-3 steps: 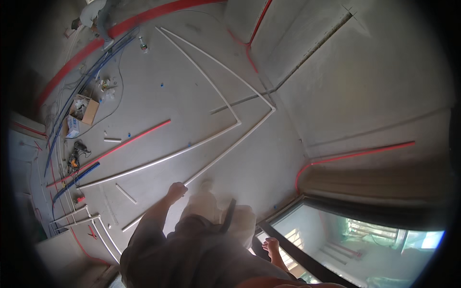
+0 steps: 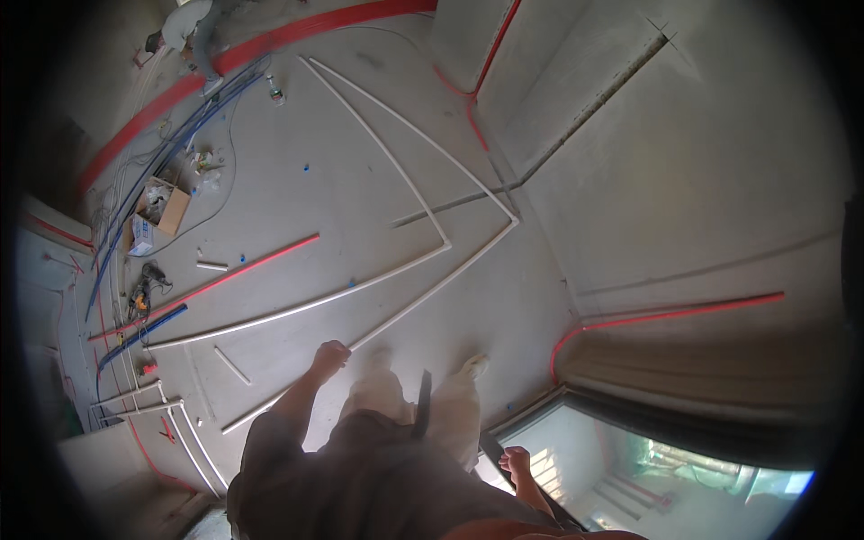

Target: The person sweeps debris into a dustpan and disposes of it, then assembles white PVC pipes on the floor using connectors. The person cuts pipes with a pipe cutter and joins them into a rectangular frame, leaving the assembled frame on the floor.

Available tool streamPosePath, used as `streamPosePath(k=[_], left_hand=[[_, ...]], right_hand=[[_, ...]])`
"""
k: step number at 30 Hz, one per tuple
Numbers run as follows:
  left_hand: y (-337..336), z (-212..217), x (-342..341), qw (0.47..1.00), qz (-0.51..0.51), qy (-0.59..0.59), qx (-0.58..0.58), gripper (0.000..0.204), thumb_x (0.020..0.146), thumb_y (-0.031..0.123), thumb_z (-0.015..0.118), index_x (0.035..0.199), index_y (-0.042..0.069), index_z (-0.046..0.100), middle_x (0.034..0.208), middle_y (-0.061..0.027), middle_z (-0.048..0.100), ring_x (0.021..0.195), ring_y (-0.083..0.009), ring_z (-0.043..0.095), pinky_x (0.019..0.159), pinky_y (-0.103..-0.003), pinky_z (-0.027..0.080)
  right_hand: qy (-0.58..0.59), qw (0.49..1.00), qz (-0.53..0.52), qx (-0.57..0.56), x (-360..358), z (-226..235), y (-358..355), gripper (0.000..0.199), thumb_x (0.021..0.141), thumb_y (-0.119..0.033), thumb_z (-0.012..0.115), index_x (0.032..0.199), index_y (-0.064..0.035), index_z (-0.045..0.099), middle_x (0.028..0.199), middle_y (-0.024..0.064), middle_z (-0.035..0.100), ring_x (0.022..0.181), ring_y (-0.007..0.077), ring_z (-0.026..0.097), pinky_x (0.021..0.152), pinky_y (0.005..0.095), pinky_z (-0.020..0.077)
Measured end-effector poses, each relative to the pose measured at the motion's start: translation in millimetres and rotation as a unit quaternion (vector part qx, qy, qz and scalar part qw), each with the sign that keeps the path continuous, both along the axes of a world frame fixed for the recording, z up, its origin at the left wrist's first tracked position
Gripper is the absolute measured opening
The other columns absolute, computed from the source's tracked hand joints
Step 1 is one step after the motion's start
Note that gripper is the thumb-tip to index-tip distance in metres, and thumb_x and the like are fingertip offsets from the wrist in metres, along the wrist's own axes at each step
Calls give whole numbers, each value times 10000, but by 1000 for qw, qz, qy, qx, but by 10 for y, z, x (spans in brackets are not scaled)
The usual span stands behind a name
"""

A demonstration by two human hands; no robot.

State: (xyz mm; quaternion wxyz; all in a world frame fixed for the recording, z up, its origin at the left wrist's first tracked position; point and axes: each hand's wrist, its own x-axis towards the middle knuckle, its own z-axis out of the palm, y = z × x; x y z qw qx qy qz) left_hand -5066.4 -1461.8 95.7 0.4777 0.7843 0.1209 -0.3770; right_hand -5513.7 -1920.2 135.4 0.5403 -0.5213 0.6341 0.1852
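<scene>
I stand on a grey concrete floor (image 2: 540, 297), with my legs and light shoes (image 2: 474, 364) below me. My left hand (image 2: 329, 356) hangs at my side with its fingers curled, above long white conduit pipes (image 2: 396, 301) that lie on the floor; nothing shows in it. My right hand (image 2: 516, 462) is low by my hip, next to a dark bar (image 2: 493, 447) at the edge of a window opening (image 2: 630, 468). Whether it grips the bar I cannot tell. A dark strap or tool (image 2: 421, 405) hangs at my waist.
Red pipes (image 2: 252, 265) and blue pipes (image 2: 144, 328) lie on the floor and along the walls. An open cardboard box (image 2: 166, 207), a power tool (image 2: 144, 283) and short pipe offcuts (image 2: 231, 364) sit at the left. Another person (image 2: 189, 27) bends over at the far wall.
</scene>
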Motion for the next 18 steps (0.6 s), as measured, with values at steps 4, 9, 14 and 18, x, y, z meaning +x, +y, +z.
streamPosePath(k=[4, 9, 14, 18], left_hand=[[-370, -240, -170, 988, 155, -17, 17, 195, 900, 202, 710, 940, 16, 667, 773, -81, 667, 642, -177, 646, 556, -313, 501], [-759, -390, -1294, 971, 161, 14, 177, 160, 881, 148, 735, 831, 26, 645, 658, -77, 624, 529, -194, 591, 467, -344, 478], [-1407, -101, -2113, 924, 318, 135, 166, 137, 795, 113, 786, 819, 30, 680, 742, -120, 700, 632, -258, 695, 605, -395, 567], [-1568, -592, -2230, 965, -100, -66, 233, 133, 793, 182, 779, 852, 95, 697, 733, -97, 687, 716, -271, 698, 626, -438, 564]], right_hand=[[-27, 996, 85, 20, 660, -567, -1471, 111, 972, -161, 628, 1010, -57, 635, 818, 77, 656, 644, 197, 654, 621, 385, 570], [-125, 967, 207, 76, 1685, -1131, -3214, 144, 954, -227, 622, 921, -87, 635, 778, 66, 638, 612, 174, 616, 572, 364, 535], [-122, 967, 224, 21, 3014, -1076, -4068, 145, 939, -217, 607, 924, -75, 633, 767, 75, 630, 620, 188, 618, 537, 361, 514], [-77, 944, 322, -6, 3818, -1183, -4386, 174, 940, -200, 612, 955, -27, 625, 774, 85, 628, 636, 196, 625, 532, 351, 508]])
